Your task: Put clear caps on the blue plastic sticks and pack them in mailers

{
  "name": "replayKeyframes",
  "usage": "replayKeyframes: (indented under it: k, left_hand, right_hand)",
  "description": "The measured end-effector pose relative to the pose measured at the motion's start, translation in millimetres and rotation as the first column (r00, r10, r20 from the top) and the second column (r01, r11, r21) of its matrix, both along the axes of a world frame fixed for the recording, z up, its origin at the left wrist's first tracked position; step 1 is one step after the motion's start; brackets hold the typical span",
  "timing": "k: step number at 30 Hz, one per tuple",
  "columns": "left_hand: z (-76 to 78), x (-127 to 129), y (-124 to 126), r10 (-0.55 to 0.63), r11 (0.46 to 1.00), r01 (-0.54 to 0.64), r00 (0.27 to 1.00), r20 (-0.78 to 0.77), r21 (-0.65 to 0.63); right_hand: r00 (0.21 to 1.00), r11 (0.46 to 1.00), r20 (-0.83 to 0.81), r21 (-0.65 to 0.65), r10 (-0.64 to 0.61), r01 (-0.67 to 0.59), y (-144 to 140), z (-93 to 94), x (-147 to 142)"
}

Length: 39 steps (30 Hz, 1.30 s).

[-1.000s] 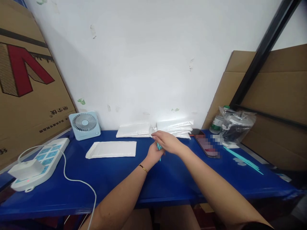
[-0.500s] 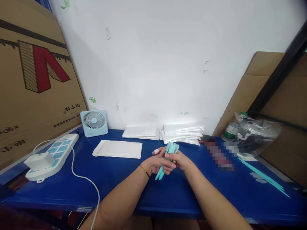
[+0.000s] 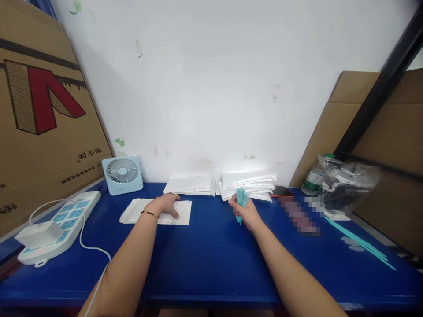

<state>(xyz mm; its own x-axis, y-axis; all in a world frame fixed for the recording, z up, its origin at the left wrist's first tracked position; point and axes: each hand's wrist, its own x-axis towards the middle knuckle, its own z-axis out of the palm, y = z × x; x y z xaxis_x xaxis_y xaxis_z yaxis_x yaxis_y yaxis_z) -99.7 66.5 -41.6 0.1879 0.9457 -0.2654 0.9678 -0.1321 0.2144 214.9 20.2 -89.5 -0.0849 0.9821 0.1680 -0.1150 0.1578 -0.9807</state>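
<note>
My right hand (image 3: 247, 212) is closed around an upright bundle of slim teal sticks (image 3: 242, 197), somewhat pen-like; their exact kind is unclear. It holds them above the blue table, in front of a stack of white padded packets (image 3: 247, 180). Over to the left, my left hand (image 3: 167, 205) rests on a single flat white packet (image 3: 135, 211), thumb and fingers apart. Part of that packet is hidden beneath the hand. More white packets (image 3: 190, 184) lie by the wall, just beyond my left hand.
A light blue fan (image 3: 123, 174) and a white power strip (image 3: 68, 224) with a trailing cable stand on the left. Loose teal sticks (image 3: 360, 241), a bottle (image 3: 312, 180), a clear plastic bag (image 3: 350, 185) and a dark phone-like slab (image 3: 282, 192) are on the right of the table (image 3: 211, 264).
My hands have parted from around the teal bundle. The left has moved leftward onto the single white packet, while the right keeps the bundle. The view has shifted slightly.
</note>
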Motion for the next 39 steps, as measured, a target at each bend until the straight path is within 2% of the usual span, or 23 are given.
replayKeyframes:
  k: [2,4,6,7,9,12,13,14,15,17,18,20,21,22,23,24,25,26,28,32,35,37,39]
  left_hand:
    - [-0.7,0,2,-0.015,1.0,0.016,1.0,0.007,-0.009]
    - [1.4,2,3,-0.015,0.999,0.009,0.992,0.126,0.052]
    - [7.9,8,4,0.011,0.981,-0.083,0.925,0.38,0.173]
    - [12.5,13,4,0.013,0.965,-0.152,0.842,0.54,0.214]
    - [21.9,30,4,-0.008,0.933,-0.295,0.553,0.833,0.205]
    - [28.3,67,2,-0.04,0.906,-0.423,-0.038,0.998,0.02]
    - [26.8,79,0,-0.03,0.902,-0.43,-0.167,0.985,-0.046]
    - [23.7,89,-1,-0.02,0.897,-0.433,-0.245,0.969,-0.091]
    - [19.4,96,-3,0.003,0.894,-0.432,-0.268,0.963,-0.123]
    - [10.5,102,-8,0.052,0.866,-0.484,-0.162,0.985,-0.125]
    - [7.2,100,-12,0.056,0.838,-0.542,-0.033,0.998,-0.065]
    - [5.0,93,-21,0.009,0.759,-0.613,0.348,0.938,0.22]
    - [5.7,90,-27,-0.045,0.731,-0.545,0.561,0.826,0.41]
    - [6.8,89,-32,-0.131,0.73,-0.375,0.744,0.656,0.571]
    - [7.7,89,-37,-0.251,0.737,-0.131,0.857,0.449,0.663]
    - [7.6,93,-42,-0.384,0.729,0.125,0.889,0.25,0.673]
    - [6.2,98,-46,-0.498,0.703,0.339,0.862,0.094,0.625]
    - [3.5,105,-49,-0.567,0.676,0.469,0.824,-0.006,0.568]
    - [-4.7,120,-53,-0.609,0.659,0.573,0.787,-0.101,0.488]
    - [-15.9,131,-54,-0.537,0.698,0.511,0.837,-0.106,0.501]
    - [-14.3,126,-53,-0.453,0.743,0.408,0.89,-0.05,0.531]
    - [-12.3,122,-53,-0.388,0.772,0.335,0.921,-0.018,0.54]
    - [-11.9,122,-53,-0.343,0.783,0.277,0.939,0.017,0.557]
  right_hand:
    - [0.999,1.0,-0.042,0.007,-0.008,0.009,0,-1.5,-1]
    - [0.998,1.0,-0.065,0.02,-0.021,0.023,-1,-0.9,-1]
    - [0.998,0.999,-0.051,0.028,-0.025,0.026,-3,0.7,-2]
    - [0.999,0.999,-0.04,0.035,-0.023,0.025,-4,1.6,-3]
    - [1.0,0.999,-0.023,0.048,-0.014,0.015,-8,3.3,-7]
    - [1.0,0.999,-0.03,0.05,-0.006,0.007,-11,4.1,-13]
    - [0.999,0.999,-0.032,0.035,-0.017,0.018,-11,3.8,-13]
    - [0.999,0.999,-0.028,0.014,-0.037,0.037,-10,3.3,-13]
    - [0.998,0.998,-0.014,-0.009,-0.062,0.062,-9,2.9,-12]
    - [0.993,0.993,0.025,-0.043,-0.111,0.112,-7,3.1,-6]
    - [0.992,0.991,0.042,-0.059,-0.119,0.121,-5,4.1,-1]
    - [0.994,0.99,0.073,-0.108,-0.078,0.086,-3,7.8,11]
    - [0.995,0.988,0.091,-0.144,-0.035,0.048,-2,10.2,18]
    - [0.993,0.983,0.114,-0.183,0.019,0.003,-2,12.8,24]
    - [0.988,0.975,0.14,-0.219,0.071,-0.039,-2,15.2,29]
    - [0.981,0.967,0.16,-0.246,0.112,-0.07,-2,17.3,33]
    - [0.976,0.96,0.172,-0.264,0.136,-0.088,-3,19.1,36]
    - [0.973,0.957,0.176,-0.276,0.147,-0.095,-4,20.4,37]
    - [0.974,0.952,0.172,-0.293,0.145,-0.09,-5,21.8,37]
    - [0.968,0.949,0.193,-0.299,0.163,-0.1,-6,21.8,38]
    - [0.976,0.976,0.216,-0.217,0.013,0.035,-3,23.1,41]
    - [0.98,0.978,0.094,-0.098,-0.174,0.183,-1,27.4,43]
    - [0.946,0.966,-0.205,0.017,-0.25,0.259,-1,34.6,43]
